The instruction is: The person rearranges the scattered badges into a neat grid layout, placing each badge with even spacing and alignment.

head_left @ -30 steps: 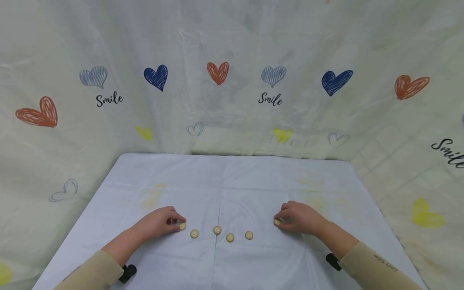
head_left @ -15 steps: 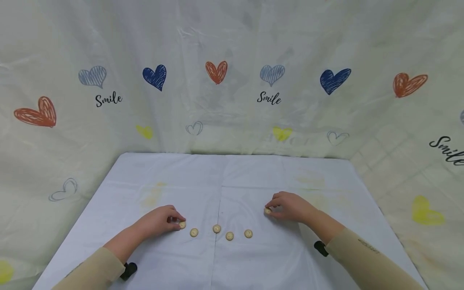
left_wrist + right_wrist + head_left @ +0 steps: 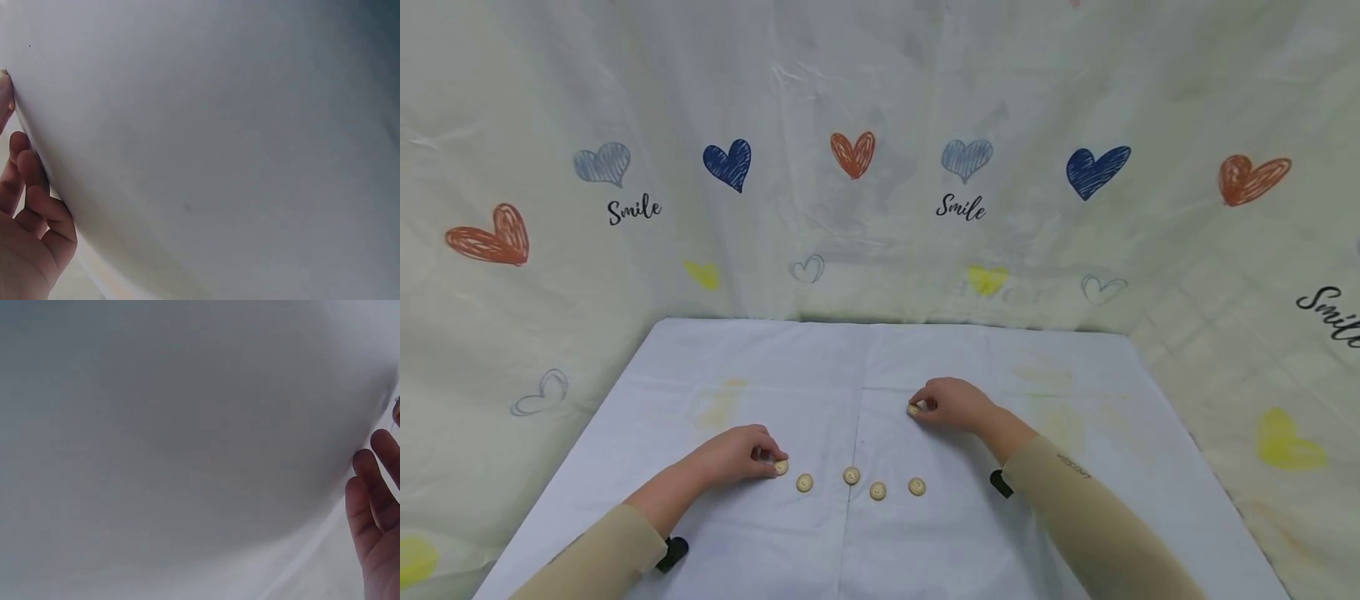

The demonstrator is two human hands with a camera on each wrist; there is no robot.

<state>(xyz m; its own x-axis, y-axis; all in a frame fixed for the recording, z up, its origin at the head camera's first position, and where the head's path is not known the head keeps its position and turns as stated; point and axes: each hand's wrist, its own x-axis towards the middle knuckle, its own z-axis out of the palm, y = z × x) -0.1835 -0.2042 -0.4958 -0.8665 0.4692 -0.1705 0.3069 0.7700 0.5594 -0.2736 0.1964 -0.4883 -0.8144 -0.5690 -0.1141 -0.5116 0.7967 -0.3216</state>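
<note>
Between thumb and index finger, my right hand [image 3: 953,406] pinches a round wooden button [image 3: 913,410] beyond the row of buttons in the head view. The left hand [image 3: 737,454] holds another button [image 3: 782,467] by its edge at the row's left end. Just right of it lies a loose button [image 3: 805,482], followed by more buttons such as the middle one [image 3: 851,476] and the rightmost one [image 3: 917,486]. In the left wrist view, curled fingers [image 3: 47,209] show at the left edge. The right wrist view catches only some fingers [image 3: 369,487], with the button largely out of frame.
A white cloth [image 3: 760,550] with creases covers the table. Behind it hangs a pale curtain [image 3: 880,233] printed with hearts and the word Smile. Dark wrist cameras, such as the left one [image 3: 673,552], stick out under both beige sleeves.
My right hand has carried its button left and farther away across the cloth, from beyond the row's right end. The left hand and the loose buttons have stayed in place.
</note>
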